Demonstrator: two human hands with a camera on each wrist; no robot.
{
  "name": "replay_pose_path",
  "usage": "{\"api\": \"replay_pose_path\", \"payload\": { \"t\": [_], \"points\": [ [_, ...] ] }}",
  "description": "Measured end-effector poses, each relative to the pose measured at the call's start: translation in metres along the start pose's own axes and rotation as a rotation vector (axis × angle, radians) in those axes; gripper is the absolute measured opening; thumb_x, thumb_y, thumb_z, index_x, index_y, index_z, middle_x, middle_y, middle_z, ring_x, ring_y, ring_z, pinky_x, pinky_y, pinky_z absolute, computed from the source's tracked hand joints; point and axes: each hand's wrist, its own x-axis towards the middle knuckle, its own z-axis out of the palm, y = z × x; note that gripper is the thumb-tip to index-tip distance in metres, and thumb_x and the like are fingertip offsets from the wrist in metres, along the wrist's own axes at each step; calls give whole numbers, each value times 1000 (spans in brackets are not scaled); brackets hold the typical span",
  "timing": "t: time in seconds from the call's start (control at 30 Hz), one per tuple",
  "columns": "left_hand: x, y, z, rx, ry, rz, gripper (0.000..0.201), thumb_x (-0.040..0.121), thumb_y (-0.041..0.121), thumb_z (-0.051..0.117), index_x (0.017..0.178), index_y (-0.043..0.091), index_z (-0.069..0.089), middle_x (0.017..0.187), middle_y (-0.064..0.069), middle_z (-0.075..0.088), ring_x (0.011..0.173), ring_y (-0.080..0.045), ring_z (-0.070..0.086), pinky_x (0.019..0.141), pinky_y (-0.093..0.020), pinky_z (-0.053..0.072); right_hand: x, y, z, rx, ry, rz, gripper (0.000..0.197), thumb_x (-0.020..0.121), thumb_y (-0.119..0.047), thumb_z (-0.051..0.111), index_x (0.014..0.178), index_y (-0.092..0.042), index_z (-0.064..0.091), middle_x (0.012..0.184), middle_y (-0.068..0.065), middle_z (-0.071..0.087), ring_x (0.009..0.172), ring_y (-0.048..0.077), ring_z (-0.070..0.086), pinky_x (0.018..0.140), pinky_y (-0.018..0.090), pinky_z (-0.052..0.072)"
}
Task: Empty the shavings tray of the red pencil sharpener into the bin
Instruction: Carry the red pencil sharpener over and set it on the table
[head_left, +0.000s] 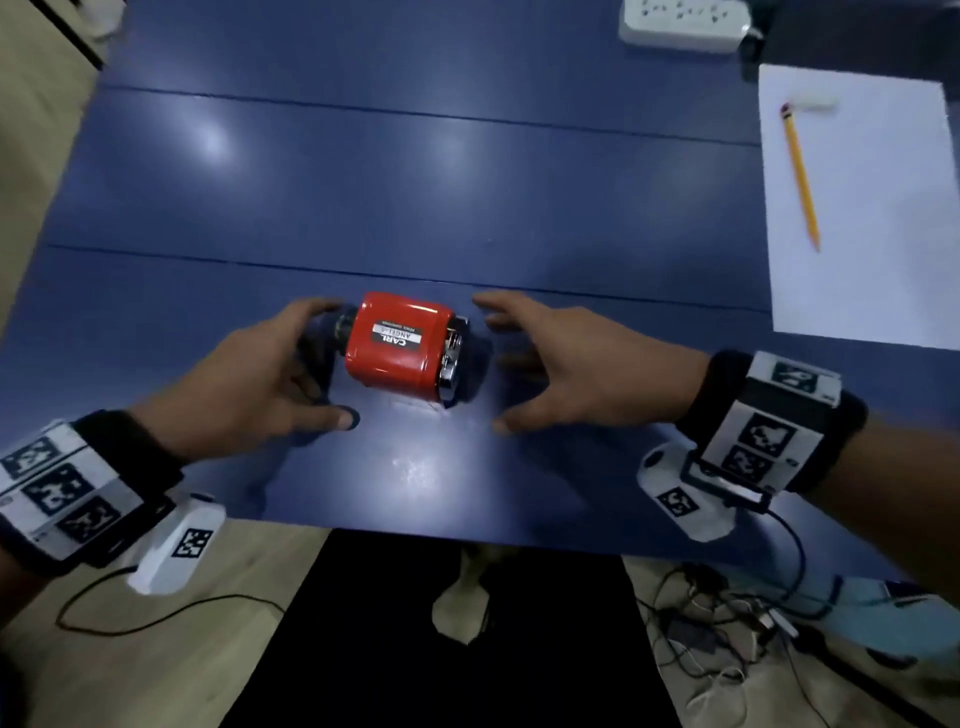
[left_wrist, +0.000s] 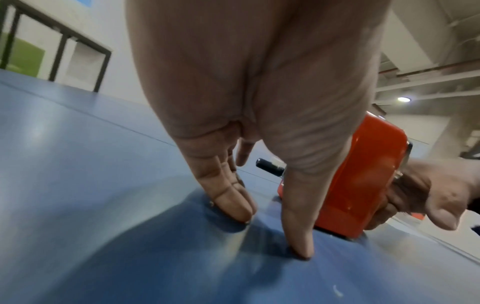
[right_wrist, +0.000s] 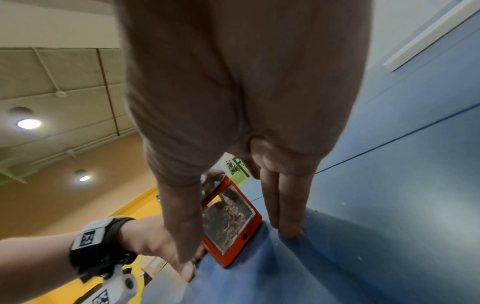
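The red pencil sharpener (head_left: 400, 345) stands on the blue table (head_left: 415, 182) near its front edge, with its black crank (head_left: 340, 325) pointing left. Its clear shavings tray (right_wrist: 228, 218), full of shavings, shows in the right wrist view. My left hand (head_left: 337, 361) is spread around the crank end, and its fingertips (left_wrist: 233, 209) touch the table beside the sharpener (left_wrist: 363, 185). My right hand (head_left: 491, 364) is spread open just right of the chrome end, holding nothing. I cannot tell whether either hand touches the sharpener. No bin is in view.
A white sheet (head_left: 872, 249) at the right holds a yellow pencil (head_left: 800, 174) and a white eraser (head_left: 815, 101). A white power strip (head_left: 680, 23) lies at the far edge. Cables (head_left: 727, 613) lie on the floor below the front edge.
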Motion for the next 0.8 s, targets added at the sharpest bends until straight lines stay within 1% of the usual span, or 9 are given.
{"api": "replay_pose_path", "payload": {
  "t": [0.1, 0.2, 0.3, 0.33, 0.4, 0.47, 0.57, 0.67, 0.8],
  "points": [
    [2, 0, 2, 47, -11, -4, 119, 56, 26, 104, 152, 43, 35, 76, 8, 74, 69, 1, 72, 70, -28, 58, -1, 4, 1, -78, -15, -19, 127, 74, -45, 94, 170, -28, 13, 172, 2, 40, 142, 11, 59, 115, 32, 49],
    [3, 4, 4, 91, 8, -9, 123, 53, 28, 104, 141, 60, 24, 94, 32, 68, 76, 10, 70, 68, -16, 48, -2, 7, 6, -158, -12, -33, 127, 74, -53, 90, 171, -26, 12, 167, 4, 48, 142, 15, 59, 115, 35, 49],
    [5, 5, 4, 119, 41, -9, 122, 47, 35, 103, 130, 70, 21, 93, 36, 67, 74, 12, 69, 66, -16, 46, -2, 10, 9, -197, -8, -35, 130, 73, -58, 86, 171, -26, 7, 161, 2, 55, 139, 11, 60, 111, 36, 52],
    [5, 4, 5, 130, 48, -17, 123, 45, 37, 103, 132, 69, 22, 91, 35, 68, 72, 12, 69, 65, -17, 47, -2, 10, 10, -204, -8, -31, 130, 74, -58, 86, 171, -27, 5, 165, -3, 51, 141, 4, 58, 111, 33, 52],
    [7, -2, 8, 148, 59, -35, 130, 42, 41, 103, 146, 55, 26, 84, 32, 70, 68, 9, 69, 65, -21, 50, -3, 11, 14, -223, 7, -29, 130, 75, -58, 87, 171, -29, 4, 168, -9, 46, 143, -7, 50, 111, 27, 50],
    [11, -7, 10, 145, 54, -49, 137, 40, 45, 101, 151, 48, 20, 80, 26, 71, 62, 3, 71, 67, -28, 55, -3, 9, 18, -232, 29, -27, 129, 75, -58, 88, 170, -29, 6, 167, -12, 46, 142, -10, 49, 109, 25, 51],
    [9, -7, 9, 161, 30, -60, 132, 48, 42, 102, 150, 49, 19, 82, 29, 71, 65, 3, 71, 64, -20, 51, -3, 3, 23, -208, 73, -11, 127, 76, -53, 90, 170, -25, 9, 166, -11, 48, 138, -7, 57, 107, 29, 55],
    [7, -4, 7, 204, 18, -18, 129, 55, 39, 103, 153, 42, 19, 77, 8, 73, 73, 6, 70, 62, -17, 51, -3, -4, 28, -197, 129, 22, 124, 76, -45, 94, 169, -21, 16, 165, -9, 48, 132, -4, 62, 105, 30, 57],
    [7, -4, 5, 198, 35, 18, 134, 54, 41, 104, 156, 39, 17, 97, 6, 73, 74, -3, 73, 76, -33, 59, 0, -10, 37, -208, 221, 67, 109, 71, -44, 96, 156, -16, 34, 152, 3, 61, 123, 9, 70, 101, 42, 61]
  ]
}}
